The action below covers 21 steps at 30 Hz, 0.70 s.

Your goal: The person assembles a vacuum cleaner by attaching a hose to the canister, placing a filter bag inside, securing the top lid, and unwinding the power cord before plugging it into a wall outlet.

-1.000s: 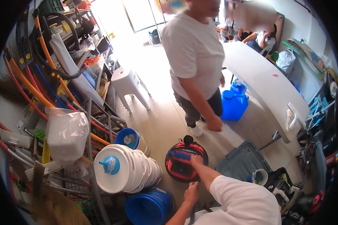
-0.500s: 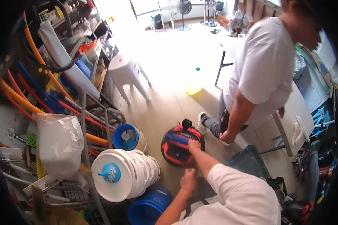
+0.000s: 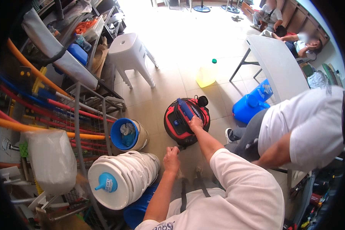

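While the red-and-black vacuum (image 3: 186, 120) sits on the tiled floor (image 3: 168, 84) before me, my right hand (image 3: 196, 123) rests on its top by the blue handle (image 3: 186, 109).

My right fingers look curled on the lid (whether they truly clamp it, I cannot tell); my left hand (image 3: 171, 159) is closed on something dark and small just below the drum. A careless tug could, I judge, tip the vacuum toward the blue-lined bucket (image 3: 127, 134) or the co-worker's shoe (image 3: 229, 135) close beside it.
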Tool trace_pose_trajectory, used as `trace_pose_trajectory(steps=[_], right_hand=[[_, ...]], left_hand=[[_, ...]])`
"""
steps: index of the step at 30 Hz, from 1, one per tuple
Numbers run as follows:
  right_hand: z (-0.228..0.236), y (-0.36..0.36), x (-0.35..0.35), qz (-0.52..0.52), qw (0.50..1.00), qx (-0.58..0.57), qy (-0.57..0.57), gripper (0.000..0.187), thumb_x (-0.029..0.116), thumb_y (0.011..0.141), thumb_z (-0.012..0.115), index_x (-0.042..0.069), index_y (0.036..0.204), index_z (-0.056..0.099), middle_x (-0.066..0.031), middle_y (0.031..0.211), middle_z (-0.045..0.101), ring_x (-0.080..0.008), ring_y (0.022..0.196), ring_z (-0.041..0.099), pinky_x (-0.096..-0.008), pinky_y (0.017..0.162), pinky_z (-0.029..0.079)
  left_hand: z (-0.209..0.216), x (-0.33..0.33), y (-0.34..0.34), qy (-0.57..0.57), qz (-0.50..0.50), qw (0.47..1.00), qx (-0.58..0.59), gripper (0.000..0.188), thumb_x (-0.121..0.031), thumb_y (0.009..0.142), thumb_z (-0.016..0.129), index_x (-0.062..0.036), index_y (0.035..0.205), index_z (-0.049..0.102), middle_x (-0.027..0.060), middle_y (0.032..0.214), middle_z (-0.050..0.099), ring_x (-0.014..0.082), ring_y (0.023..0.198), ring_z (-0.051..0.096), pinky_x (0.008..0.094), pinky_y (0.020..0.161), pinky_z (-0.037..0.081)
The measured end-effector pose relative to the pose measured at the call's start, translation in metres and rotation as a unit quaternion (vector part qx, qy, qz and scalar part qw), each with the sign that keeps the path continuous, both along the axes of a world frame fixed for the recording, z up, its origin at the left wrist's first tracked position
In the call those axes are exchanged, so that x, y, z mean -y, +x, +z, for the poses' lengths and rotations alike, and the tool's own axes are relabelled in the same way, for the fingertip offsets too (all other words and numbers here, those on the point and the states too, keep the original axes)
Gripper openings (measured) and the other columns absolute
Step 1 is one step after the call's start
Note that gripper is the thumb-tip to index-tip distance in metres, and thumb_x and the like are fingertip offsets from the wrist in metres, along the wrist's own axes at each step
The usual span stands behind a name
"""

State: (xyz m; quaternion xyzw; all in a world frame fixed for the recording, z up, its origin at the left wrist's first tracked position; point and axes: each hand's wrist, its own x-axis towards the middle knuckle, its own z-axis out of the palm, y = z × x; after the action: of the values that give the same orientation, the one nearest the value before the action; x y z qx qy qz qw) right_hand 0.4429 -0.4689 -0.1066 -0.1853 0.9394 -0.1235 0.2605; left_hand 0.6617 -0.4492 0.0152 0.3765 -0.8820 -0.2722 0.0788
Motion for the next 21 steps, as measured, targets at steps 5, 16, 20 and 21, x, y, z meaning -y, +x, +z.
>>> trace_pose_trajectory(steps=[5,16,20,21], right_hand=[[-0.016,-0.068,0.031,0.0,1.0,0.003,-0.016,0.039,0.023,0.074,0.061,-0.004,0.101,0.049,-0.0187,0.095,0.058,-0.0306,0.089,0.058,-0.035,0.08,0.046],[-0.017,-0.154,0.083,-0.033,0.998,0.019,-0.046,0.046,0.017,0.07,0.064,-0.006,0.103,0.042,-0.0213,0.098,0.055,-0.0314,0.093,0.055,-0.0369,0.082,0.044],[-0.019,-0.197,0.11,0.0,0.999,0.027,-0.044,0.047,0.019,0.07,0.064,-0.007,0.103,0.042,-0.0228,0.098,0.055,-0.0323,0.093,0.055,-0.0371,0.083,0.044],[-0.018,-0.207,0.119,0.007,0.998,0.038,-0.051,0.047,0.019,0.071,0.064,-0.007,0.103,0.042,-0.0227,0.099,0.055,-0.0328,0.094,0.055,-0.0373,0.084,0.043]], left_hand=[[0.004,0.06,-0.07,0.003,-0.034,0.999,0.01,0.017,0.0,0.067,0.053,-0.0121,0.078,0.049,0.009,0.084,0.049,0.0314,0.072,0.056,0.0411,0.061,0.045],[0.0,0.144,-0.172,0.006,-0.114,0.991,0.064,0.015,-0.004,0.067,0.053,-0.0145,0.077,0.05,0.0077,0.083,0.049,0.0303,0.066,0.057,0.0425,0.056,0.046],[-0.001,0.169,-0.209,0.008,-0.113,0.99,0.088,0.016,-0.004,0.066,0.055,-0.0142,0.078,0.049,0.0079,0.083,0.049,0.031,0.067,0.057,0.0426,0.057,0.046],[-0.002,0.173,-0.22,0.004,-0.106,0.99,0.096,0.016,-0.004,0.066,0.055,-0.014,0.078,0.049,0.0081,0.084,0.049,0.0311,0.067,0.057,0.0427,0.057,0.046]])
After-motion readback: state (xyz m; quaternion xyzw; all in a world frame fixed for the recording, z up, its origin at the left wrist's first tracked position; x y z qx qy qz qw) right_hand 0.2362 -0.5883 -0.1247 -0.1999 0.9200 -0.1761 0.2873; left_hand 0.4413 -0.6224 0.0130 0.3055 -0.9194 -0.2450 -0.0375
